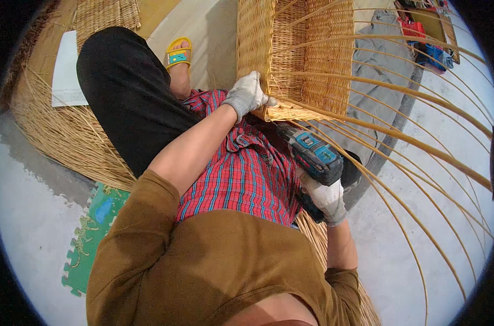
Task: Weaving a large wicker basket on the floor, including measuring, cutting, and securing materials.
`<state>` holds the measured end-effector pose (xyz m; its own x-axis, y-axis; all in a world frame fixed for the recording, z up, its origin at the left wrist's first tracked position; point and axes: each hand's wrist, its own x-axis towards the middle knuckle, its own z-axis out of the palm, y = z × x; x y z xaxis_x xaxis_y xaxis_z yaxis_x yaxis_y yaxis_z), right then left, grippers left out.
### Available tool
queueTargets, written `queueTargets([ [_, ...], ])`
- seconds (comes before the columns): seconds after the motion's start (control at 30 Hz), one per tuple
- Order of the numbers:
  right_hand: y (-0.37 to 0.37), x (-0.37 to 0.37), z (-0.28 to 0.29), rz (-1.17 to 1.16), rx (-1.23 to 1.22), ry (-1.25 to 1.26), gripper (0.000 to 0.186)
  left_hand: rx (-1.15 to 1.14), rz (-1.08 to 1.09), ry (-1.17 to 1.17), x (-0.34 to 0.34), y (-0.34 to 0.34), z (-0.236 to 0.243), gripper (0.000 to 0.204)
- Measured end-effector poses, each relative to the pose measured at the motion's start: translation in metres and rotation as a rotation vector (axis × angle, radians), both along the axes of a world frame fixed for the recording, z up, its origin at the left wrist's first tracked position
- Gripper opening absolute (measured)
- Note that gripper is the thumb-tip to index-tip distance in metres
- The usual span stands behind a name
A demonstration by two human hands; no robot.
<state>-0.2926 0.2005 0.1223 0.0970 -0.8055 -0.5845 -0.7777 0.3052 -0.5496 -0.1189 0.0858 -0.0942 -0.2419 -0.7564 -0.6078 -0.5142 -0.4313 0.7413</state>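
A woven wicker basket (328, 49) rests on its side in front of my lap, its hollow showing and long uncut rods (421, 149) fanning out to the right. My left hand (246, 96), in a white glove, is closed around the basket's near left corner. In my gloved right hand (327, 200) is a blue and black cordless drill (316, 156), held by its handle. The drill's front end points up and left at the basket's near edge. Its tip is hidden beneath the basket.
Loose wicker rods (67, 138) lie in a large bundle at the left, beside a white sheet (67, 76) and a woven panel (108, 22). A green foam mat (94, 239) is at lower left. Grey cloth (385, 70) lies behind the rods. Red and blue items (434, 57) are far right.
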Motion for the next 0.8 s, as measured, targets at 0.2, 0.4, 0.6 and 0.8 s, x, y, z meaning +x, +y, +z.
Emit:
queueTargets([
  [0.2, 0.0, -0.003, -0.002, 0.0, -0.007, -0.022, 0.039, -0.014, 0.011, 0.01, -0.003, -0.001, -0.001, 0.088],
  [0.4, -0.002, -0.001, 0.003, 0.003, 0.03, 0.039, 0.042, -0.018, -0.003, -0.019, -0.004, -0.001, -0.004, 0.089],
  [0.6, -0.012, 0.003, 0.003, 0.016, 0.027, -0.034, 0.04, -0.029, 0.04, -0.022, -0.005, 0.0, -0.002, 0.086],
  [0.8, -0.02, 0.007, 0.017, 0.26, -0.01, 0.083, 0.037, -0.004, 0.062, 0.075, -0.005, 0.003, 0.007, 0.076],
])
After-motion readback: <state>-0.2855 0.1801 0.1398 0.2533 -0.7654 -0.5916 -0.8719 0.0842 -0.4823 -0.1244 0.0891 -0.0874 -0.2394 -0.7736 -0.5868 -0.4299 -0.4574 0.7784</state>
